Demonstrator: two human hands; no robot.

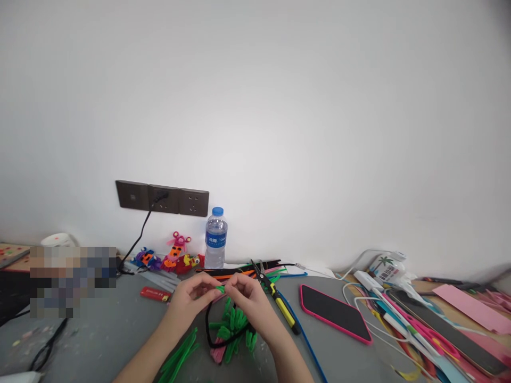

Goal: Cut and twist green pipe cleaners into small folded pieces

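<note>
My left hand (pixel 194 299) and my right hand (pixel 248 300) meet over the middle of the table, fingertips pinched together. Between them is a small bit of green pipe cleaner (pixel 220 289). A black pipe cleaner (pixel 208 329) curves in a loop below my hands; whether it joins the green piece is hidden by my fingers. Under it lies a pile of folded green pipe cleaners (pixel 231 322) with a pink pipe cleaner bundle (pixel 217 353). Straight green pipe cleaners (pixel 179 354) lie beside my left forearm. Yellow-and-black pliers (pixel 281 307) rest just right of my right hand.
A water bottle (pixel 216 250) and colourful pipe-cleaner figures (pixel 175 255) stand by the wall. A red box cutter (pixel 155 294) lies left of my hands. Rightward are a pink-cased phone (pixel 334 314), a long blue pipe cleaner (pixel 305 336), white cables and craft clutter.
</note>
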